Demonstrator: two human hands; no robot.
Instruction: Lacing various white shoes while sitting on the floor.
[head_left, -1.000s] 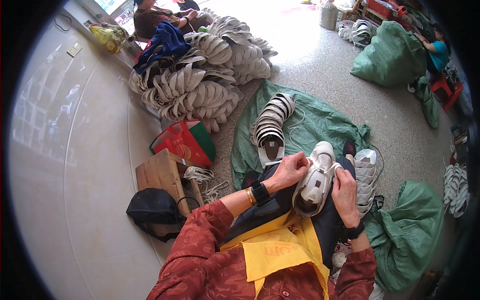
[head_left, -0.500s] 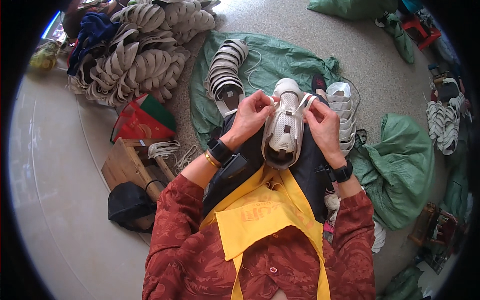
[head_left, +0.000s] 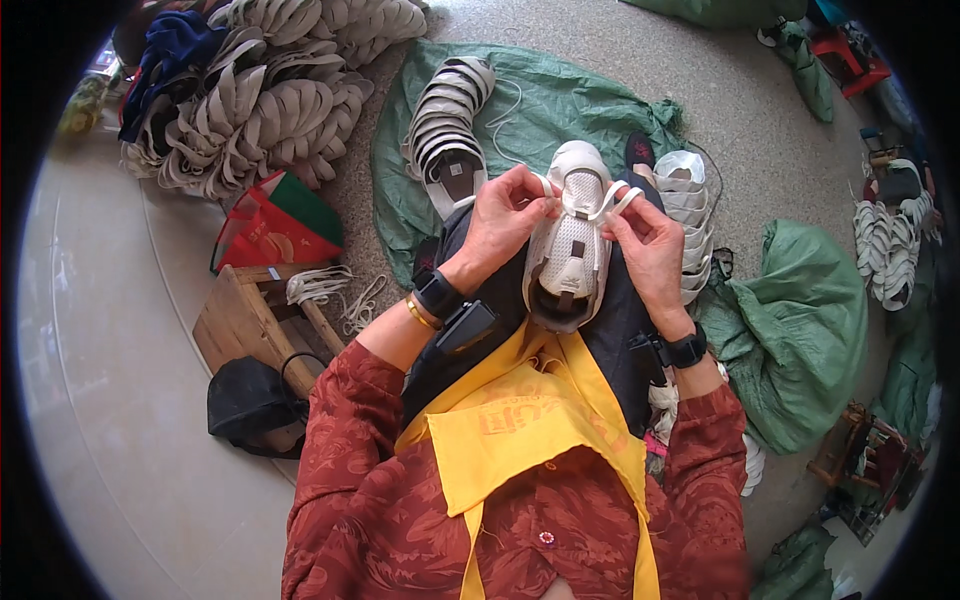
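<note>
While both hands, left hand [head_left: 505,215] and right hand [head_left: 650,245], pinch the lace [head_left: 606,206], uneven pull could tip the shoe [head_left: 568,250] off your lap.

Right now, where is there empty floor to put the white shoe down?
The speckled floor beyond the green cloth looks bare, and so does the smooth pale floor left of the wooden stool. It is crowded near the white shoe held by the left hand and right hand: stacked soles and a green sack flank it.
</note>
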